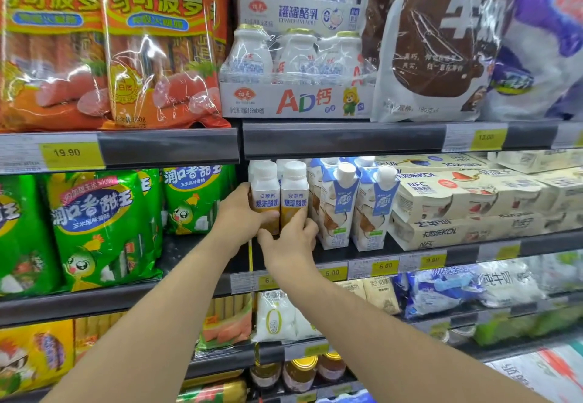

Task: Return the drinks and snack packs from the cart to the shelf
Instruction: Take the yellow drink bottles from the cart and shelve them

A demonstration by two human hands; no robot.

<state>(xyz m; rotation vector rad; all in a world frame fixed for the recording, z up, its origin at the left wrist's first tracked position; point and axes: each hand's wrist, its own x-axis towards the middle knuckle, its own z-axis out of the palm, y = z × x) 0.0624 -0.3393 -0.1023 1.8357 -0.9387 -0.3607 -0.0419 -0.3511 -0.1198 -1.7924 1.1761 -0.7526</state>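
Two white yogurt bottles point(279, 196) stand side by side at the front edge of the middle shelf point(410, 252), left of the blue-and-white cartons point(337, 204). The left hand point(243, 213) wraps the left bottle; the right hand point(290, 238) has its grip closed on the right bottle's base.

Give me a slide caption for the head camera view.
Both hands set two yogurt bottles on the middle shelf.
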